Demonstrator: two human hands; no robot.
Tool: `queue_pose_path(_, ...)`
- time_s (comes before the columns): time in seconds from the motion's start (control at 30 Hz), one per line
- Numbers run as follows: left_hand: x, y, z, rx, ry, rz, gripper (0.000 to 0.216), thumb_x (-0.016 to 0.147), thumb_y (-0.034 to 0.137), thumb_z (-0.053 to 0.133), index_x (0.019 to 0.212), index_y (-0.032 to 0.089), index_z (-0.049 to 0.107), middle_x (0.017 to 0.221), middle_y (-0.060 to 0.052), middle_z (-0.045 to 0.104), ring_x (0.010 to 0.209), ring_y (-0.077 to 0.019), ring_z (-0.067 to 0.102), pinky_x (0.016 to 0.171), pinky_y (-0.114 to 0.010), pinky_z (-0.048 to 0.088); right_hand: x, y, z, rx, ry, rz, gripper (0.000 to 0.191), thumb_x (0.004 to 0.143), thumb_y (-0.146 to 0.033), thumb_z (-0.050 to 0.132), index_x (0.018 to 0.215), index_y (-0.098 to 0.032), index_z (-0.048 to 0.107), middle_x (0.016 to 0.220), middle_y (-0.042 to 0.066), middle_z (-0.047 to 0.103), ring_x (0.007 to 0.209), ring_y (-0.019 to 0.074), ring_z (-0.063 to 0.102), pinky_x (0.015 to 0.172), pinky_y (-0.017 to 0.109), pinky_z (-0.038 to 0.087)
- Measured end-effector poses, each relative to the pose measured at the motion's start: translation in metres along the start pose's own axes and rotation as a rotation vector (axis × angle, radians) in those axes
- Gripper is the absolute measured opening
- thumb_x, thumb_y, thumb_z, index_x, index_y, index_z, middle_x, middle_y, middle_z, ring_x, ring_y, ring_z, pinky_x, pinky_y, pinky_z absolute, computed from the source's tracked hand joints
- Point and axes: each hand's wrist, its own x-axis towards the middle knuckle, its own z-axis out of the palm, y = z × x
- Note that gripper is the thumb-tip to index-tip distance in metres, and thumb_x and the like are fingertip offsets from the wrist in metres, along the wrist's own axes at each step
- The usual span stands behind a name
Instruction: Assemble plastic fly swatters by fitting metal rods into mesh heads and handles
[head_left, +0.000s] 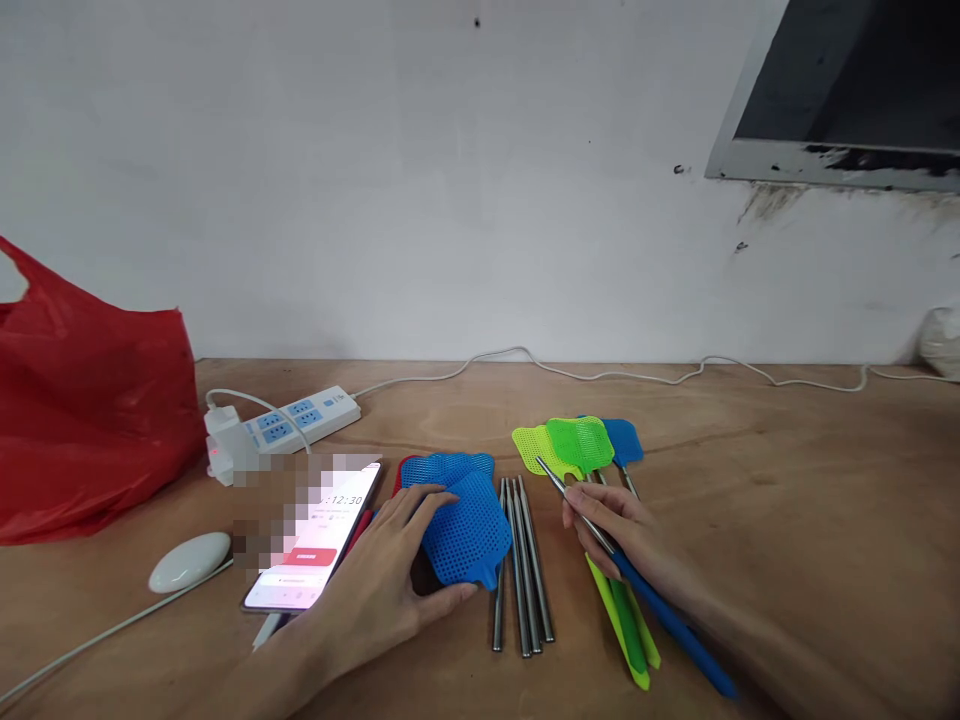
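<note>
A slim blue-handled steel rod (671,617) slanted across the near right, its handle smooth plastic ending close to the lower edge. The right hand (626,522) was closed around it, gripping where metal met plastic, the bright tip poking out beyond the thumb. Under that hand ran flat, tapering yellow-green handles (613,620) with a green handle (631,630) between them.

The left hand (394,560) arched over a blue mesh flyswatter head (471,530), its fingers spread and softly bent, the thumb apart from them beside the narrow neck. That head, round-cornered and perforated with tiny holes, lay overlapping another blue mesh head (450,464), with a red edge peeping out behind. Just right of them, four polished steel rods (527,575) lay roughly side by side.

On the left were a glossy white oval mouse (190,562) and a lit phone (330,530). Farther off, yellow-green (534,447), green (581,443) and blue swatter heads (625,440) fanned out on the grained wooden table (787,500). Beyond stood a boxy white power strip (319,424) and a crinkled red plastic bag (90,410); a thin white cable (525,350) wavered along the scuffed pale wall (450,200).
</note>
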Motion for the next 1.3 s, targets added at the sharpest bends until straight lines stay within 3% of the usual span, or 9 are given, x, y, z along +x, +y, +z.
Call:
queue_pose_path(0.17, 0.001, 0.003, -0.005, -0.023, 0.056, -0.110, 0.060, 0.086, 0.059, 0.065, 0.133, 0.026, 0.047, 0.134, -0.013, 0.057, 0.119, -0.0370, 0.058, 0.092, -0.052, 0.053, -0.006, -0.011, 0.003, -0.020, -0.187, 0.101, 0.048, 0.086, -0.063, 0.054, 0.073, -0.018, 0.065, 0.036, -0.009, 0.042, 0.030, 0.0070, 0.027, 0.037, 0.022, 0.018)
queue_pose_path(0.43, 0.002, 0.007, -0.007, -0.037, 0.048, -0.108, 0.057, 0.088, 0.059, 0.062, 0.130, 0.024, 0.048, 0.127, -0.013, 0.059, 0.116, -0.0366, 0.058, 0.091, -0.052, 0.051, -0.013, -0.014, 0.003, -0.070, -0.407, 0.140, 0.043, 0.089, -0.054, 0.058, 0.089, -0.015, 0.077, 0.042, -0.008, 0.045, 0.034, 0.0061, 0.035, 0.039, 0.019, 0.025)
queue_pose_path(0.7, 0.001, 0.007, -0.005, -0.030, 0.074, -0.128, 0.057, 0.087, 0.061, 0.062, 0.128, 0.024, 0.050, 0.125, -0.013, 0.059, 0.111, -0.0368, 0.060, 0.087, -0.052, 0.053, -0.014, -0.016, 0.004, -0.097, -0.454, 0.112, 0.047, 0.088, -0.057, 0.060, 0.098, -0.015, 0.079, 0.046, -0.007, 0.044, 0.037, 0.0058, 0.036, 0.040, 0.019, 0.028)
queue_pose_path(1.3, 0.000, 0.004, -0.001, 0.006, 0.089, -0.144, 0.063, 0.086, 0.064, 0.061, 0.130, 0.021, 0.048, 0.129, -0.015, 0.054, 0.114, -0.0380, 0.057, 0.091, -0.056, 0.050, -0.013, -0.013, 0.007, -0.110, -0.378, 0.129, 0.048, 0.087, -0.059, 0.061, 0.094, -0.015, 0.079, 0.044, -0.007, 0.045, 0.035, 0.0048, 0.035, 0.038, 0.018, 0.025)
